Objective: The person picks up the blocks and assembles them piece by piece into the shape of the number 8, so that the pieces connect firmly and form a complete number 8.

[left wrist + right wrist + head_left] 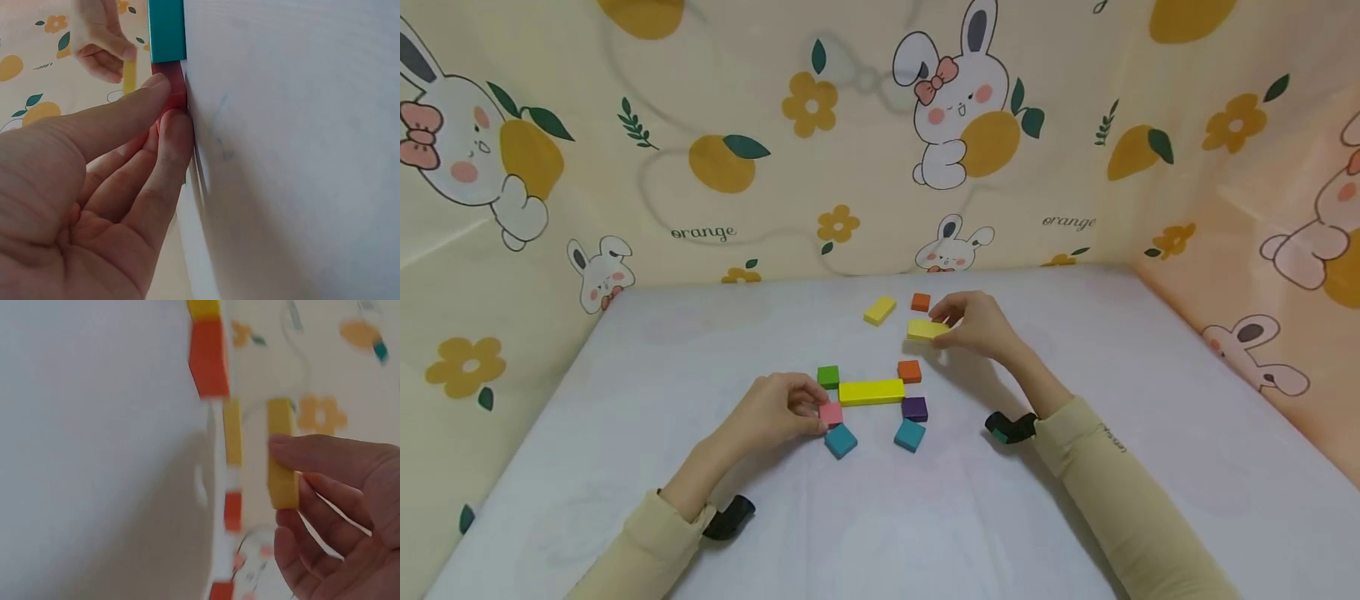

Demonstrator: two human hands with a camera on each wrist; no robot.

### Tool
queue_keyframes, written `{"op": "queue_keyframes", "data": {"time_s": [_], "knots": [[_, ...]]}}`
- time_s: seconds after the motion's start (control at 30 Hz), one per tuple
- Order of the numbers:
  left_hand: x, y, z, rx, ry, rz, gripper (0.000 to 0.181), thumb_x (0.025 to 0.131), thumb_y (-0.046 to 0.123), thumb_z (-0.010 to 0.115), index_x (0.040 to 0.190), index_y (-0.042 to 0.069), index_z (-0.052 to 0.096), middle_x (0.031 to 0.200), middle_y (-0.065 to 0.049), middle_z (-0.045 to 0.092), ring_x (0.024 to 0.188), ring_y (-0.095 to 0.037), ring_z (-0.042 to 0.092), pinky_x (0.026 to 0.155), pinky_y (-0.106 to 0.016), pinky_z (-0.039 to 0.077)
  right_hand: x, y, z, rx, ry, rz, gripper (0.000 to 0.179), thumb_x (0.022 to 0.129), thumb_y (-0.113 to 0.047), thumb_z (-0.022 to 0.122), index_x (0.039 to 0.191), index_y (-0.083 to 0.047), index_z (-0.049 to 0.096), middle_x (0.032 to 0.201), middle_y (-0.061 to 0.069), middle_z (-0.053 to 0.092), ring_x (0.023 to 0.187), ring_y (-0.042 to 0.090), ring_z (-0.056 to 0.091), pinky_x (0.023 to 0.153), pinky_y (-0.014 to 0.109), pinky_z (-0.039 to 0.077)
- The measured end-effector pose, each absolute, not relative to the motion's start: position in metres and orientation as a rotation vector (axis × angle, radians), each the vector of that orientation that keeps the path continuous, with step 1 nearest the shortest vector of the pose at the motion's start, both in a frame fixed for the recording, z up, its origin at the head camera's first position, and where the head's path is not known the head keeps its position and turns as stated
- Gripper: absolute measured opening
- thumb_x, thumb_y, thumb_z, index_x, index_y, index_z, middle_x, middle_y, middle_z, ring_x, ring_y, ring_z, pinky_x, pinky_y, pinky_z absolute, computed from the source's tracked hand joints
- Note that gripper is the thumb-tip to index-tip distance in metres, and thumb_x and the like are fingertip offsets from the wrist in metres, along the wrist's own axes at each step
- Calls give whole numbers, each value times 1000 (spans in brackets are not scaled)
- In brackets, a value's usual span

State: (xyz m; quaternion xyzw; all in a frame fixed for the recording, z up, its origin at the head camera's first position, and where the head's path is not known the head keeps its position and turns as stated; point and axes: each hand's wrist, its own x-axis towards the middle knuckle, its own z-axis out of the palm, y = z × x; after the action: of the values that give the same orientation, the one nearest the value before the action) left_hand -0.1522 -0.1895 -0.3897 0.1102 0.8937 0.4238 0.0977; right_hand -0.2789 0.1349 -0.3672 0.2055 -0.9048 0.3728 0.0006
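In the head view, my left hand (781, 410) pinches a small pink block (831, 414) between thumb and fingers, at the left end of a long yellow block (871, 392). The left wrist view shows this pink block (177, 94) touching a teal block (167, 31). Farther back, my right hand (976, 323) holds a yellow block (927, 330) by its right end, raised off the table in the right wrist view. Around the long block lie a green block (828, 377), an orange block (909, 372), a purple block (914, 408) and two teal blocks (841, 441).
Behind the group lie another yellow block (880, 311) and a small orange block (921, 302). A white cloth covers the table (880, 525). Curtains (760, 100) printed with rabbits and oranges stand at the back and both sides. Each wrist carries a black device (730, 518).
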Motion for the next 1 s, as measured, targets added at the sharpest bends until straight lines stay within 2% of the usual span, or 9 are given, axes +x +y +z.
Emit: {"op": "queue_keyframes", "data": {"time_s": [0.3,0.57,0.8,1.0], "knots": [[-153,-188,-390,365,2638,1265,29,77,12,85,102,12,69,87,4,68,78,-16,61,79,-32,53,-221,109,-342,714,-2736,1314,36,70,-13,91,101,-8,74,94,-1,70,87,22,61,75,34,54],[-156,-190,-388,357,2639,1255,31,77,11,85,103,10,69,90,2,69,79,-16,61,80,-32,53,-169,94,-351,956,-2769,1434,36,69,-13,91,100,-9,73,92,-4,69,85,19,60,76,42,54],[-156,-189,-389,353,2650,1248,31,77,10,85,103,10,69,93,2,70,80,-14,62,82,-32,53,-153,85,-367,1109,-2809,1323,40,68,-14,92,101,-6,71,87,-10,66,80,14,60,69,28,51],[-156,-189,-389,347,2649,1247,31,76,10,86,103,10,69,92,2,70,79,-14,62,82,-32,53,-147,77,-372,1152,-2870,1197,39,68,-19,93,100,-10,72,86,-11,65,79,15,56,66,26,49]]}}
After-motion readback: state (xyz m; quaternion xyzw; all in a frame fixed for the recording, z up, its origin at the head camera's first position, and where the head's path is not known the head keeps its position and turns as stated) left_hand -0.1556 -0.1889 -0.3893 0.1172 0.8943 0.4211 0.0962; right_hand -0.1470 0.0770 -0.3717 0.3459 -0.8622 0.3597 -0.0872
